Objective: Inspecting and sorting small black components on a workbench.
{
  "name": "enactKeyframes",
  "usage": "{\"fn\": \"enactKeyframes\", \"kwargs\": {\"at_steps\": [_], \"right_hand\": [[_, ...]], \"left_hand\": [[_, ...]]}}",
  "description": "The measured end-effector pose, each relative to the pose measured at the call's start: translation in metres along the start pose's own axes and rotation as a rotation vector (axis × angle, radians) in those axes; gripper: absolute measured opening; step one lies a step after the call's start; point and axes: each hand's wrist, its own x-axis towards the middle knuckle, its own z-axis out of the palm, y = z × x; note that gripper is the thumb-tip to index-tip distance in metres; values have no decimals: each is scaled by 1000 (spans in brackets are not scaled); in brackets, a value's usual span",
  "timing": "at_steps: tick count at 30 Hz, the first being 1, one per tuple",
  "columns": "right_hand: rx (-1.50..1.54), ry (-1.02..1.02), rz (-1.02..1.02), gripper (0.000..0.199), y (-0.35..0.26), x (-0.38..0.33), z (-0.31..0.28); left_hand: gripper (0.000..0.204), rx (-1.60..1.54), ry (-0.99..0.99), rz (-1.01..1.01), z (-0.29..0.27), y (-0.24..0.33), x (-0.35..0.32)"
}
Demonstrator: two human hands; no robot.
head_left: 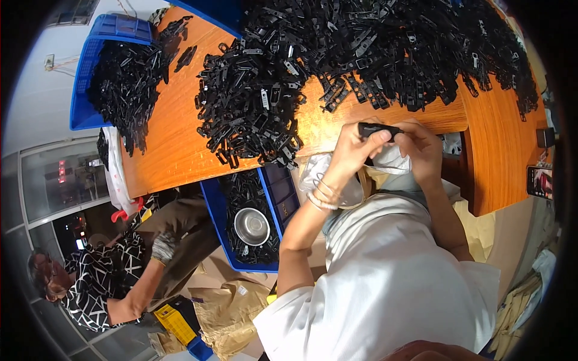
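Just off the front edge of the wooden table, my two hands meet in front of my body. A small, dark black plastic part (373,129) lies in the fingers of my left hand (355,145), with the thumb pressed against it. My right hand (419,149) is closed at the part's right end, thumb and fingers pinched together on it. The part's exact kind is hard to make out. Beyond my hands, a large heap of black plastic parts (385,54) covers the far table, and a smaller pile (250,102) lies to the left.
The wooden table (174,150) bears the piles. A blue crate (81,99) of black parts stands at its far left. Beside my left arm, another blue crate (211,210) holds parts and a metal bowl (251,227). A gloved co-worker (102,283) sits at the left. Paper sacks (232,313) lie below.
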Motion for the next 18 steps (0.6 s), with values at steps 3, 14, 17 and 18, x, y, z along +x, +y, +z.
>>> {"fn": "enactKeyframes", "kwargs": {"at_steps": [3, 14, 17, 18], "right_hand": [[48, 82, 101, 17, 8, -1, -12], [-38, 205, 203, 19, 9, -13, -30], [-55, 173, 205, 19, 9, -12, -31], [-62, 149, 210, 19, 8, -12, -31]], "left_hand": [[21, 352, -57, 225, -23, 12, 28], [16, 1614, 537, -10, -159, 67, 130], [15, 1729, 582, -2, -146, 59, 134], [15, 1771, 598, 17, -146, 55, 137]]}}
